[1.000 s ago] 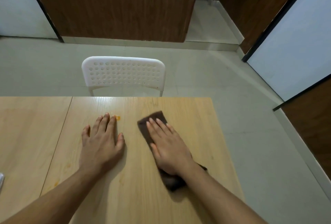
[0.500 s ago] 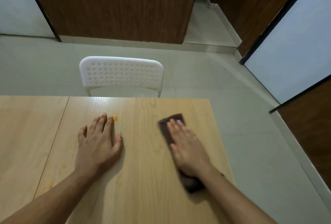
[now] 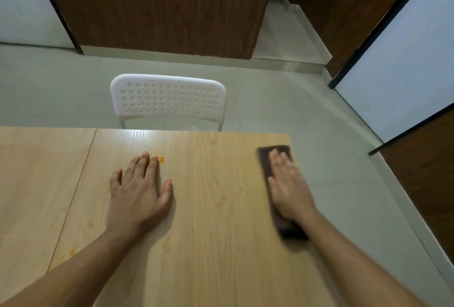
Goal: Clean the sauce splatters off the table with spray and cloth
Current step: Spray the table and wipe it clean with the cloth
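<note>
Brown cloth [image 3: 264, 159], flat rectangle, woodgrain table [image 3: 221, 208]

The scene is seen by one wide camera worn on the head, pointed forward and down from close above the wooden table [image 3: 221, 208], so that both arms are seen reaching out from the bottom edge and a white chair [image 3: 168, 98] is faced across it.

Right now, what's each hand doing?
Left hand: open, flat on the table, holding nothing.
Right hand: open, pressing the cloth.
</note>
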